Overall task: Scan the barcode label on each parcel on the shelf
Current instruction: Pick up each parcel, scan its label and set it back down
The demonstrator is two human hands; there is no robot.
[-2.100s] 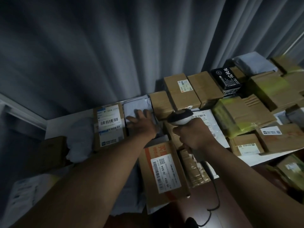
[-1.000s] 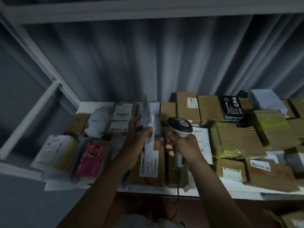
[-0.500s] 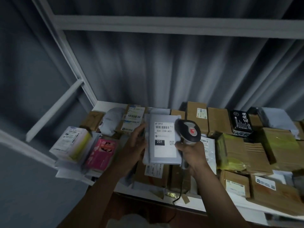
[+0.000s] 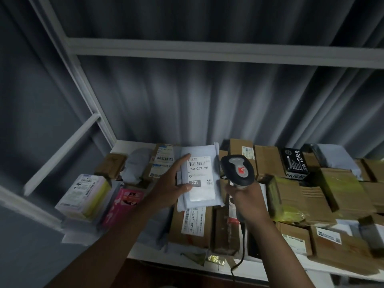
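Note:
My left hand (image 4: pixel 172 181) grips a pale grey mailer parcel (image 4: pixel 202 196) by its left edge and holds it up above the shelf, label side towards me. Its white barcode label (image 4: pixel 200 166) reads 231-239-K01. My right hand (image 4: pixel 245 194) grips the handle of a corded barcode scanner (image 4: pixel 238 170), whose dark head sits just right of the parcel, a little apart from it. The white shelf (image 4: pixel 259 267) below carries several more labelled parcels, among them a brown box (image 4: pixel 192 223) lying directly under the raised mailer.
Brown cartons (image 4: pixel 268 161) and a black box (image 4: pixel 294 162) crowd the shelf's right and back. A pink packet (image 4: pixel 122 206) and a yellow-white box (image 4: pixel 83 196) overhang the left front. White frame posts (image 4: pixel 68 65) and an upper beam (image 4: pixel 207 50) enclose the bay; a grey curtain hangs behind.
My left hand picked the grey mailer off the shelf, stood it on edge, then turned its label to face me. My right hand raised the scanner beside it. The view tilted upward.

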